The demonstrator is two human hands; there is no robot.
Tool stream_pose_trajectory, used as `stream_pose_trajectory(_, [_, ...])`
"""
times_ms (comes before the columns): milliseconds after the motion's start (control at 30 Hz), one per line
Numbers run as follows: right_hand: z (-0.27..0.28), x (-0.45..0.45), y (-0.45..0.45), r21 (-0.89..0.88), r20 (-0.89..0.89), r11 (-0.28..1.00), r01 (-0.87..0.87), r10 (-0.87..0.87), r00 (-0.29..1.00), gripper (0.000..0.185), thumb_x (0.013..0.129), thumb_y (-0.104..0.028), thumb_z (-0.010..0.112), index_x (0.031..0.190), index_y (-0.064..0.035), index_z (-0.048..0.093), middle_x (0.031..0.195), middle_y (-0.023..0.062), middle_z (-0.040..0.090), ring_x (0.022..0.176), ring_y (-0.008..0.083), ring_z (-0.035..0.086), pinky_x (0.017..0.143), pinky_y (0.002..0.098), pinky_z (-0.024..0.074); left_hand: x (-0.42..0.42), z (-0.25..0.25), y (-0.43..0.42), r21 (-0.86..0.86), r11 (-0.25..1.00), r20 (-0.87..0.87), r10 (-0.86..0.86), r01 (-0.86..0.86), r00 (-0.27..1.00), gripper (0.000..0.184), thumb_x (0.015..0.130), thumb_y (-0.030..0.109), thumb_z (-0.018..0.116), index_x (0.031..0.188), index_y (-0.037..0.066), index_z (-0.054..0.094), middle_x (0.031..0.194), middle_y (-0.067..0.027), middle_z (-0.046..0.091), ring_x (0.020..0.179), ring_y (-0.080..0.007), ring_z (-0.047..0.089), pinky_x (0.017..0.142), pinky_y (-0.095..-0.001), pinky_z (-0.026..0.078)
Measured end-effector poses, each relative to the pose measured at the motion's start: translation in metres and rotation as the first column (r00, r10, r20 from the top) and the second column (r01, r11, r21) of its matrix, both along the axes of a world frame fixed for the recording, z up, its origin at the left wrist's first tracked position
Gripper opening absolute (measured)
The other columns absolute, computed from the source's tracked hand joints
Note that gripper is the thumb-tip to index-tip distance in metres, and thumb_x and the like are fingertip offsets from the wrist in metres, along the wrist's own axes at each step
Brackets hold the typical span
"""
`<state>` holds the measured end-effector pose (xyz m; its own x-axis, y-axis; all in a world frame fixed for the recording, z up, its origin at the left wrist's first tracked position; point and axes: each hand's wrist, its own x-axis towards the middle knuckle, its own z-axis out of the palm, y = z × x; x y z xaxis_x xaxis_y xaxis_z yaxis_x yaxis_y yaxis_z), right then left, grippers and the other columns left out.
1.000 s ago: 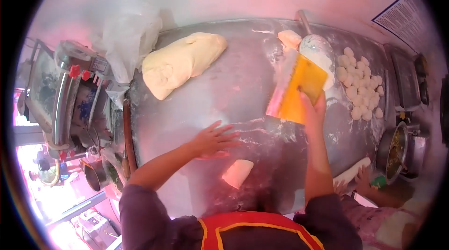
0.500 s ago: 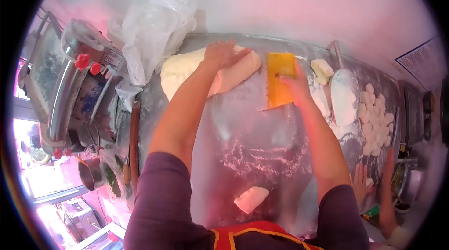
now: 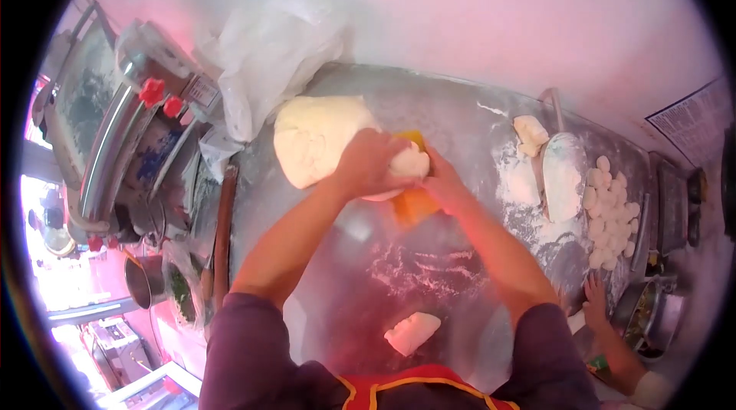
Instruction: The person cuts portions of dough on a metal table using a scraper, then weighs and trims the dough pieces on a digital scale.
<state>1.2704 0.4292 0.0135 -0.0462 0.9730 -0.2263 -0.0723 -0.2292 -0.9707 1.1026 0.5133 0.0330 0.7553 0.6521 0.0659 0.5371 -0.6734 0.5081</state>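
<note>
A large pale slab of dough [image 3: 314, 134] lies on the metal worktop. My left hand [image 3: 368, 161] is closed over its right end, with a rounded lump of dough [image 3: 411, 164] bulging out by the fingers. Whether that lump is still joined to the slab is hidden by the hand. My right hand [image 3: 445, 180] grips a yellow dough scraper [image 3: 414, 207], which stands against the lump's right side and is partly covered by dough and fingers. Closer to my body, a small cut piece of dough [image 3: 412, 333] rests on the worktop.
At right are a floured pale slab [image 3: 563, 180], a small dough chunk [image 3: 530, 135] and several small dough rounds [image 3: 611, 214]. Another person's hand [image 3: 595, 302] reaches in at lower right. A roller machine [image 3: 107, 149], plastic bag [image 3: 268, 57] and brown rod [image 3: 224, 233] stand left.
My right hand has brought the scraper left against the dough. My left hand has come nearer and curled round the dough's end, and the slab looks shorter. The other person's hand has shifted.
</note>
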Motion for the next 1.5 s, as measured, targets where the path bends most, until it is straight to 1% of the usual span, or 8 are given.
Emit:
stream_pose_trajectory(67, [-0.021,0.034,-0.008,-0.038,0.115,0.998,-0.052,0.056,0.992,0.063,0.083,-0.008,0.061,0.142,-0.0083,0.039,0.125,0.0130,0.059,0.115,0.0219,0.056,0.097,0.0351,0.0442,-0.017,-0.011,-0.031,0.209,0.978,0.295,-0.063,0.000,0.953,0.054,0.062,0.044,0.079,0.103,0.013,0.063,0.094,-0.0103,0.062,0.093,-0.0316,0.057,0.088,-0.0441,0.042])
stream_pose_trajectory(300, [0.126,0.032,0.045,0.212,0.900,0.894,-0.395,-0.020,0.436,0.038,0.083,-0.009,0.064,0.120,-0.0074,0.057,0.098,0.0148,0.066,0.089,0.0246,0.065,0.076,0.0333,0.0502,-0.005,-0.036,-0.078,0.303,0.933,0.241,0.125,-0.197,0.962,0.056,0.063,0.037,0.080,0.108,0.012,0.058,0.105,-0.0114,0.055,0.105,-0.0313,0.051,0.102,-0.0473,0.035])
stream_pose_trajectory(600, [0.063,-0.051,0.070,0.076,0.990,0.543,-0.836,0.058,0.128,0.009,0.079,-0.009,0.057,0.087,-0.0079,0.055,0.079,0.0102,0.062,0.078,0.0302,0.061,0.065,0.0433,0.0463,-0.011,-0.046,-0.108,0.234,0.947,0.243,0.161,-0.219,0.956,0.067,0.066,0.039,0.078,0.123,0.014,0.053,0.122,-0.0125,0.049,0.119,-0.0342,0.042,0.107,-0.0539,0.028])
stream_pose_trajectory(833, [0.035,-0.077,0.055,0.230,0.972,0.610,-0.759,-0.106,0.210,0.007,0.078,-0.009,0.055,0.085,-0.0095,0.056,0.076,0.0089,0.062,0.076,0.0302,0.061,0.066,0.0410,0.0476,0.006,-0.080,-0.118,0.440,0.865,0.011,0.264,-0.242,0.964,0.062,0.068,0.024,0.074,0.126,0.014,0.053,0.127,-0.0126,0.048,0.123,-0.0344,0.039,0.108,-0.0518,0.025])
stream_pose_trajectory(1000, [0.067,-0.055,-0.013,0.474,0.868,0.692,-0.544,-0.264,0.421,0.015,0.083,-0.013,0.057,0.096,-0.0071,0.060,0.082,0.0117,0.065,0.075,0.0333,0.061,0.068,0.0413,0.0486,-0.027,-0.042,-0.140,0.024,0.984,0.360,0.158,-0.178,0.920,0.055,0.066,0.001,0.067,0.118,0.016,0.058,0.114,-0.0086,0.058,0.112,-0.0325,0.049,0.099,-0.0443,0.035])
stream_pose_trajectory(1133, [0.136,0.008,-0.063,0.205,0.900,0.977,0.055,-0.210,0.381,0.033,0.083,-0.015,0.065,0.115,-0.0086,0.057,0.097,0.0137,0.067,0.089,0.0269,0.065,0.073,0.0347,0.0525,-0.100,0.018,-0.204,-0.047,0.984,0.296,0.176,-0.169,0.939,0.050,0.068,0.006,0.071,0.115,0.016,0.060,0.109,-0.0091,0.061,0.101,-0.0314,0.056,0.087,-0.0422,0.045])
stream_pose_trajectory(1233, [0.073,0.082,-0.066,0.171,0.443,0.941,0.291,-0.338,0.831,0.037,0.084,-0.010,0.066,0.119,-0.0103,0.055,0.103,0.0093,0.066,0.092,0.0217,0.065,0.078,0.0309,0.0532,-0.126,0.049,-0.235,-0.177,0.912,0.230,0.404,-0.370,0.885,0.045,0.071,0.013,0.075,0.113,0.014,0.061,0.105,-0.0112,0.063,0.096,-0.0324,0.057,0.081,-0.0420,0.047])
stream_pose_trajectory(1500, [-0.007,0.116,-0.008,-0.048,0.146,0.895,0.444,-0.433,0.889,0.075,0.080,0.004,0.062,0.145,-0.0091,0.029,0.123,0.0113,0.055,0.105,0.0221,0.059,0.089,0.0356,0.0505,-0.135,0.006,-0.268,-0.040,0.754,0.113,0.656,-0.656,0.746,0.062,0.064,0.027,0.081,0.119,0.010,0.056,0.122,-0.0161,0.054,0.104,-0.0380,0.052,0.090,-0.0483,0.042])
